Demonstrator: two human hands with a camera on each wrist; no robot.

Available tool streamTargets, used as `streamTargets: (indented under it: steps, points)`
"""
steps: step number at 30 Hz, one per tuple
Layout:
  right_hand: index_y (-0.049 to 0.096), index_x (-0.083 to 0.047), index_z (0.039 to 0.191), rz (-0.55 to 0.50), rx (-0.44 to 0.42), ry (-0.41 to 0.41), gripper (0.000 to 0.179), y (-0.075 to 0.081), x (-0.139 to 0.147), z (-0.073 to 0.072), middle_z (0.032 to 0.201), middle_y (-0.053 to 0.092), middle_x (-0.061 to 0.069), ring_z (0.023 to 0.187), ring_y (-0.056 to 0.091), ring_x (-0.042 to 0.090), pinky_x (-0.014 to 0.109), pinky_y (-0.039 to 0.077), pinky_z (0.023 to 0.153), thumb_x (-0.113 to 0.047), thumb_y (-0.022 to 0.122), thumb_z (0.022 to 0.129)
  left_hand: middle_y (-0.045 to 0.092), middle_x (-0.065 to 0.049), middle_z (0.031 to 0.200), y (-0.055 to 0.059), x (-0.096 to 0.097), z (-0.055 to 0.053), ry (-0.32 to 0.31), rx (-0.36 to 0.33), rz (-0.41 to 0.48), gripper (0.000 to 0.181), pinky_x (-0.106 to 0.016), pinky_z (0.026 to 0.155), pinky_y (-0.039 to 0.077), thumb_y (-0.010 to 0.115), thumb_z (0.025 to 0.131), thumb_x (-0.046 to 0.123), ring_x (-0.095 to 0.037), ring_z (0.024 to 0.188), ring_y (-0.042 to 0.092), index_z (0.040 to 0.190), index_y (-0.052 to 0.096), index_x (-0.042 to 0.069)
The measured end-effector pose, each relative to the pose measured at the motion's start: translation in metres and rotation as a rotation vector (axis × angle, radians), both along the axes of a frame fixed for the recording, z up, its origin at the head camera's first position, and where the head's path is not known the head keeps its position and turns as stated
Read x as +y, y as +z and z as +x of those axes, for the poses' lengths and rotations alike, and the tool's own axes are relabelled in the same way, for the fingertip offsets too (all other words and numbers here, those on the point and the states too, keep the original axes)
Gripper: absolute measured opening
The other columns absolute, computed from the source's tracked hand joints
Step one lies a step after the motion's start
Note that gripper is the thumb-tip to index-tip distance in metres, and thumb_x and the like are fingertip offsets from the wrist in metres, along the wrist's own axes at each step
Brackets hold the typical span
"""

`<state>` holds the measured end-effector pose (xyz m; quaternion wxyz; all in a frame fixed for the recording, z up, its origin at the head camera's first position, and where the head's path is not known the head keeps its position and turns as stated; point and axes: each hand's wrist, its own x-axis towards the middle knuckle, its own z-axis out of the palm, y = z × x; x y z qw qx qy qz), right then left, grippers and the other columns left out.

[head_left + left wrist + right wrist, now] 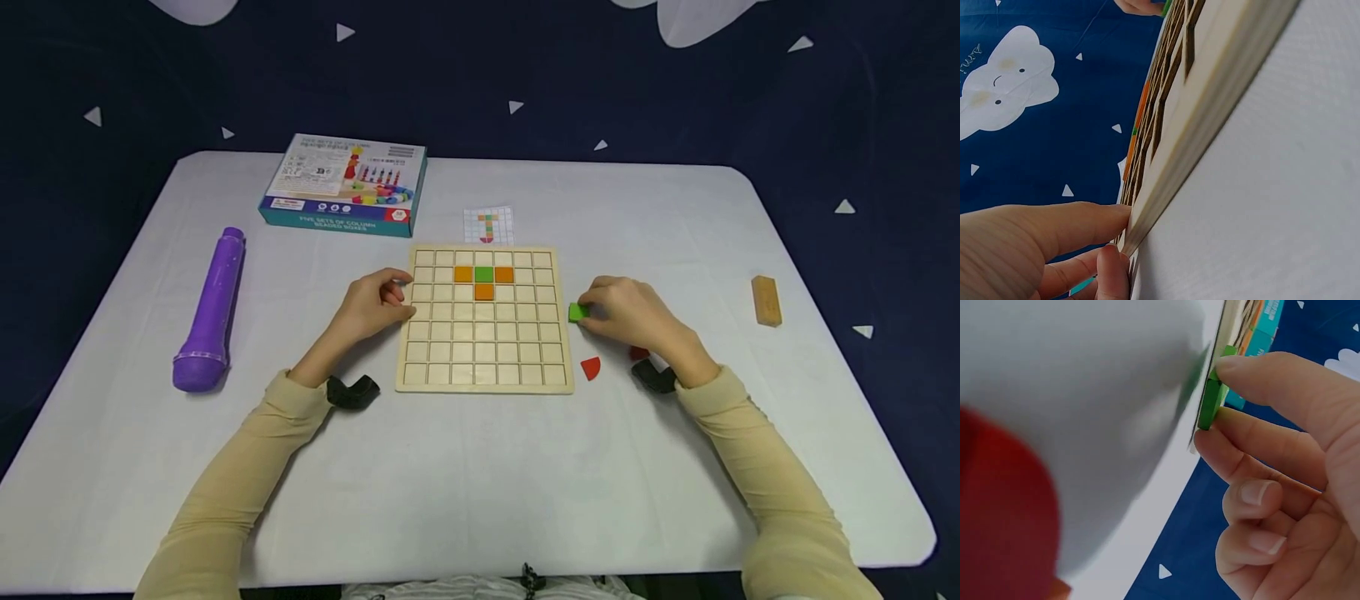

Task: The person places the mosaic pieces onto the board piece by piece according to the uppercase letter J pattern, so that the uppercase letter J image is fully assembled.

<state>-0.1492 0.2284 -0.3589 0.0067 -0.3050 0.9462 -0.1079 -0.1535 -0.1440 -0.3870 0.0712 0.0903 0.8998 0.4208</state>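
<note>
My left hand (369, 304) holds the left edge of a wooden grid board (442, 377), its thumb and curved fingers at the rim. Near the top of that board, orange tiles (463, 274) flank a green tile (483, 274), and another orange tile sits just below the green one. Beyond the board's right side, my right hand (630, 312) pinches a green square piece (1210, 403) between thumb and fingertips. A seam crosses the green in the right wrist view. A red quarter-round piece (591, 368) lies near this hand; another red piece (639, 353) is partly hidden beneath the wrist.
Behind the board lies a pattern card (472, 227) with a coloured grid figure. A toy box (337, 183) rests at the back left, and a purple microphone-shaped object (210, 308) lies on the left. On the far right is a wooden block (767, 301) on the white table (480, 483).
</note>
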Motion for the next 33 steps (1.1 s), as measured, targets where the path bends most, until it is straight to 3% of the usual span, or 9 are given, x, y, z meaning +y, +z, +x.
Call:
streamTargets:
  steps: [11,33]
  points:
    - [0.073,-0.003,0.098,-0.053,-0.017,0.002,0.023,0.008,-0.019,-0.007,0.093,0.069,0.009,0.083,0.065,0.022,0.038,0.052,0.069,-0.017,0.072,0.08,0.058,-0.015,0.087,0.0,0.001,0.001,-0.003,0.001,0.001,0.043,-0.026,0.068,0.041,0.071,0.077,0.005,-0.017,0.072,0.052,0.118,0.058,-0.002]
    - [0.073,-0.005,0.098,-0.036,-0.031,0.16,0.025,0.008,-0.076,-0.019,0.091,0.068,0.007,0.079,0.062,0.017,0.033,0.051,0.07,-0.023,0.073,0.08,0.058,-0.014,0.087,-0.002,-0.001,-0.002,0.0,0.004,0.003,0.044,-0.024,0.066,0.041,0.071,0.077,0.006,-0.016,0.072,0.052,0.118,0.058,-0.001]
